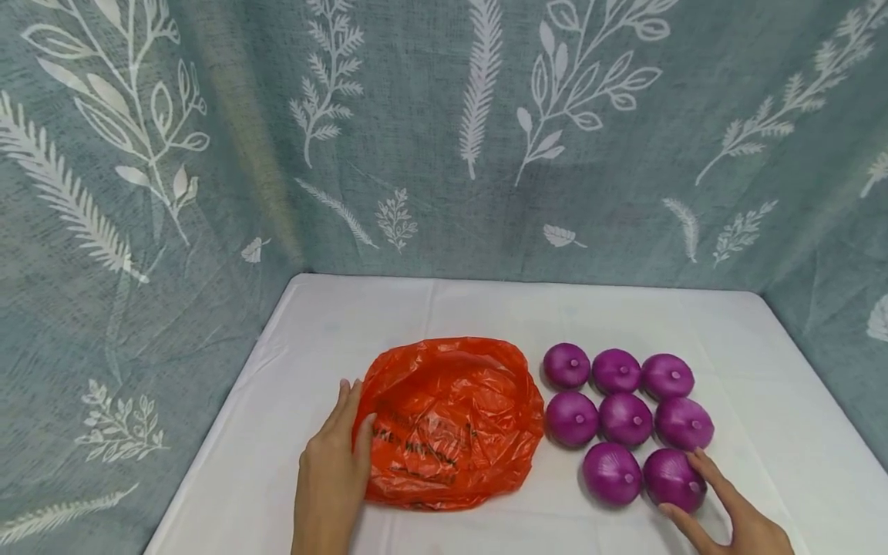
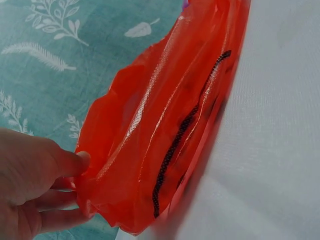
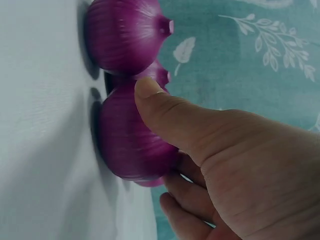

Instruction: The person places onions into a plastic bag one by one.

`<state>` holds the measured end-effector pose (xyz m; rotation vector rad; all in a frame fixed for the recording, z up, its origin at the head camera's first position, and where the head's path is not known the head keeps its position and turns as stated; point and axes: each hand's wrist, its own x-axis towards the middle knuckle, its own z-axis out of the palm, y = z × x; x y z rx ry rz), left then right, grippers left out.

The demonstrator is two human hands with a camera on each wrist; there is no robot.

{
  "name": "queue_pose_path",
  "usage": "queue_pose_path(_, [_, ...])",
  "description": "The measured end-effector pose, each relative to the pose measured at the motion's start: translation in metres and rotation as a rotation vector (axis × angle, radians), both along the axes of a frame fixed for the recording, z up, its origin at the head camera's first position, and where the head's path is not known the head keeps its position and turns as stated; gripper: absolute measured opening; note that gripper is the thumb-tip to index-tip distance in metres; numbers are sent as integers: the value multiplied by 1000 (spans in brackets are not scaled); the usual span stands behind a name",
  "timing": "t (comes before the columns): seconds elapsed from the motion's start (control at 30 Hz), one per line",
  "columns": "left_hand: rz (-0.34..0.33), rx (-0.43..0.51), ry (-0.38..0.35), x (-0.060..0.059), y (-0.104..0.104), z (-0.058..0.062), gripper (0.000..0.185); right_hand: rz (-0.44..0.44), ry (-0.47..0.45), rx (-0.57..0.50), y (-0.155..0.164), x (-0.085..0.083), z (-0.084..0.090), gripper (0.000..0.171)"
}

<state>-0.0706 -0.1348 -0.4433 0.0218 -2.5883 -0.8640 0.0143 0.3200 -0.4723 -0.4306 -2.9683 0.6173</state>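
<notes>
An orange plastic bag (image 1: 451,424) lies crumpled on the white table (image 1: 416,316), its mouth gaping upward. My left hand (image 1: 352,416) pinches the bag's left rim, thumb inside the edge; in the left wrist view the left hand (image 2: 75,172) holds the bag (image 2: 165,130) open. Several purple onions sit in rows right of the bag. My right hand (image 1: 688,487) grips the front-right onion (image 1: 667,476), thumb on its near side and fingers on the far side. The right wrist view shows the right hand (image 3: 167,155) curled round that onion (image 3: 125,145), which rests on the table.
A teal curtain (image 1: 444,139) with white leaf prints encloses the table at the back and on both sides. A second front-row onion (image 1: 612,474) lies just left of the held one. Bare tablecloth (image 1: 784,401) stretches right of the onions.
</notes>
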Motion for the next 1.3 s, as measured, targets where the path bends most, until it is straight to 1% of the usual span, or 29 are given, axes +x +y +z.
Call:
queue_pose_path(0.03, [5, 5, -7, 0, 0, 0, 58, 3, -22, -8, 1, 0, -1, 98])
queue_pose_path(0.07, [9, 11, -11, 0, 0, 0, 56, 3, -25, -10, 1, 1, -3, 98])
queue_pose_path(0.13, [19, 16, -17, 0, 0, 0, 52, 11, -8, -13, 1, 1, -5, 99])
queue_pose_path(0.23, [35, 25, -17, 0, -1, -1, 46, 27, 67, -17, -3, 3, -10, 97])
queue_pose_path(0.3, [42, 31, -18, 1, -2, -1, 44, 40, 161, -21, -7, 4, -12, 95])
queue_pose_path(0.37, [46, 42, -24, 1, -3, 0, 43, 39, 209, -36, -11, 4, -12, 94])
queue_pose_path(0.43, [45, 50, -21, 1, -3, 1, 42, 29, 237, -44, -14, 4, -10, 93])
queue_pose_path(0.57, [45, 54, -16, 0, -4, 2, 41, -3, 254, -53, -19, 4, -6, 93])
queue_pose_path(0.7, [47, 51, -12, -1, -5, 3, 40, -17, 298, -57, -24, 3, -5, 89])
queue_pose_path(0.8, [50, 41, 9, -1, -6, 2, 38, -48, 315, -62, -26, 3, -2, 87])
queue_pose_path(0.87, [51, 36, 18, -1, -6, 1, 37, -85, 331, -78, -29, 3, 1, 86])
queue_pose_path(1.0, [55, 32, 14, -1, -7, 0, 36, -107, 408, -110, -35, 2, 9, 90])
queue_pose_path(1.03, [56, 30, 10, -1, -7, 0, 36, -104, 435, -117, -37, 1, 11, 91])
queue_pose_path(1.17, [58, 22, 20, -1, -8, -1, 36, -37, 534, -130, -42, -5, 21, 96])
queue_pose_path(1.23, [55, 24, 26, 0, -8, 0, 35, -13, 548, -139, -45, -9, 27, 96])
queue_pose_path(1.3, [51, 29, 29, 1, -8, 0, 34, 2, 525, -146, -49, -13, 33, 95])
